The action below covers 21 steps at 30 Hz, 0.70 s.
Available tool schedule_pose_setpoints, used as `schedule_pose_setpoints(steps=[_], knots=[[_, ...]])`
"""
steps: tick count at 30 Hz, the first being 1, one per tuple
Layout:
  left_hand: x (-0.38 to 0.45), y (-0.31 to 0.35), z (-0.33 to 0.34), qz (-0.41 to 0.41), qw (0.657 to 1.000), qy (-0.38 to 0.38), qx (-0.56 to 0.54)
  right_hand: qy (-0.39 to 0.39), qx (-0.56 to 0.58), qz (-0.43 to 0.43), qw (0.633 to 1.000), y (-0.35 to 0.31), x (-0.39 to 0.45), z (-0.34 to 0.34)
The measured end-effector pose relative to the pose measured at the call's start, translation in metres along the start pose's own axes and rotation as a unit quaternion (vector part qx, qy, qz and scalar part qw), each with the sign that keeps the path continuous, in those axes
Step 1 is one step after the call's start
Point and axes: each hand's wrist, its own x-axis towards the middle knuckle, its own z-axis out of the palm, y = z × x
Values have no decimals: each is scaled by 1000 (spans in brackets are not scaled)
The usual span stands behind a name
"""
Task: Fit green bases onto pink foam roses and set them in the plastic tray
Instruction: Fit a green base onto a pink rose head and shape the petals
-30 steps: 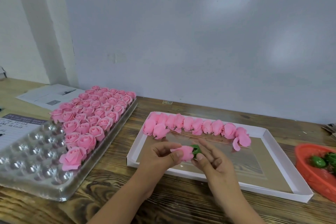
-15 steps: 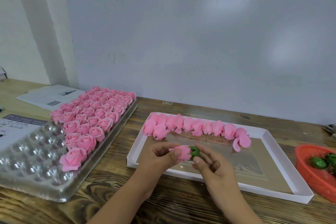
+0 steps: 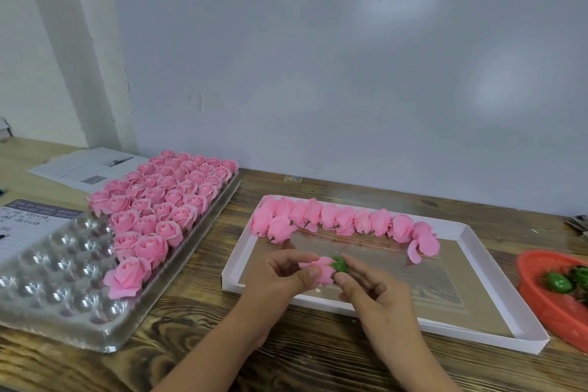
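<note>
Low in the middle of the frame, the person's left hand point(image 3: 280, 277) holds a pink foam rose head point(image 3: 319, 272) on its side, thumb and fingers curled round the petals. That turns the flower's underside toward the right hand point(image 3: 372, 293), whose thumb and forefinger pinch the small green plastic base point(image 3: 339, 265) against it. The base looks nearly seated, so this is judged the fitting step.

Just beneath and behind the hands lies a shallow white cardboard box lid point(image 3: 496, 332). A row of bare pink roses point(image 3: 343, 221) runs along its far edge, probably kept there within easy reach. At the right edge, an orange mesh basket point(image 3: 541, 305) holds spare green bases by the right hand.

On the left of the wooden table point(image 3: 318, 360) sits the clear plastic tray with round cups point(image 3: 47, 283). Its far rows are full of finished roses point(image 3: 165, 200); the near cups are empty, so filling appears to run from the far rows toward the person.
</note>
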Motion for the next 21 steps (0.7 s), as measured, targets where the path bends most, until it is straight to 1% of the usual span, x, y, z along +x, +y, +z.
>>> schedule_pose_setpoints(steps=[4, 8, 16, 18, 21], knots=[[0, 1, -1, -11, 1000, -10, -22, -19, -27, -16, 999, -2, 0, -3], [0, 3, -1, -30, 999, -28, -28, -41, -29, -2, 999, 0, 3, -6], [1, 4, -2, -56, 997, -30, -47, -55, -33, 4, 998, 2, 7, -12], [1, 3, -3, -64, 996, -29, -49, -63, -60, -15, 996, 1, 7, -13], [1, 3, -3, -65, 996, -36, -42, -59, -160, -91, 981, -2, 4, -17]])
